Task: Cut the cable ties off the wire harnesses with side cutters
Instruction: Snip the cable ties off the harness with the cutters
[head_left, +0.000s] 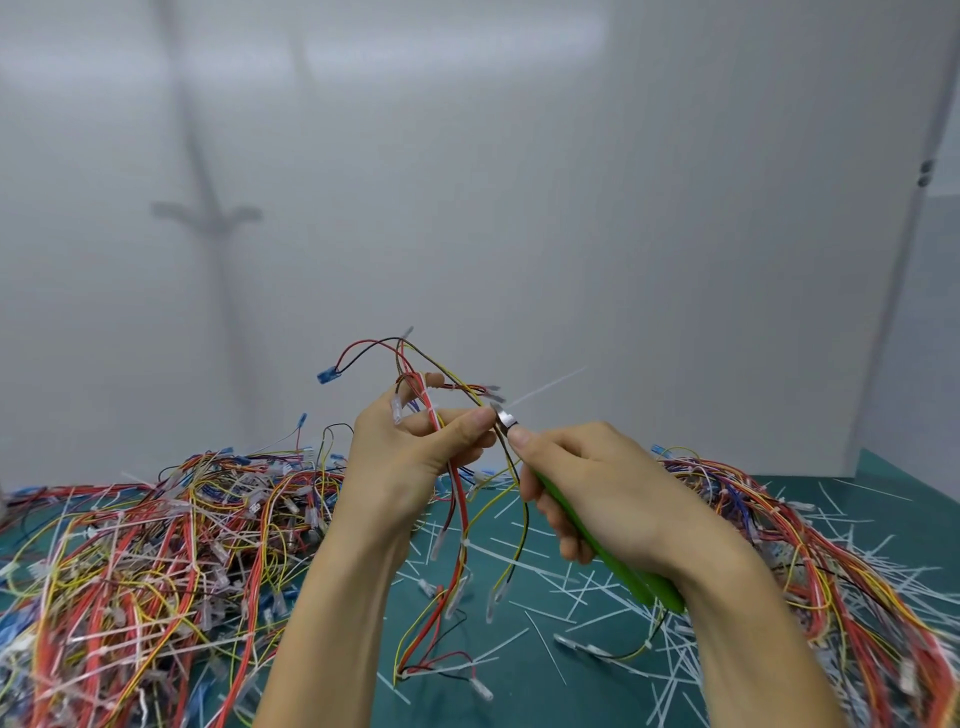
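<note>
While the left hand (415, 457) pinched one wire harness (460, 499) between thumb and fingers in the middle of the frame, the right hand (597, 488) was curled around the green handles of the side cutters (639, 582). The shiny tip of the cutters sat right at the bunch of wires, just beside the left thumb. A thin white cable tie (545, 388) stuck out from that spot toward the upper right, and it looked blurry. Whether the blades had closed on the tie could not be told.

The harness looked very light and floppy. Its red, yellow and black wires hung down loose toward the green mat (519, 649), and one small blue plug (327, 375) poked out at the upper left of the bunch. A bunch this soft would likely bend and swing if held far from the tie. The best place to hold it seemed to be close to the tie, as the left hand did, so the wires stayed steady. The tie looked stiff and thin, so only the tip of the cutters should slip under it, or a wire might get nicked.

A big pile of harnesses (156, 545) lay at the lower left, and another pile (831, 545) lay at the lower right. Many cut white ties (597, 587) were scattered on the mat between them.
</note>
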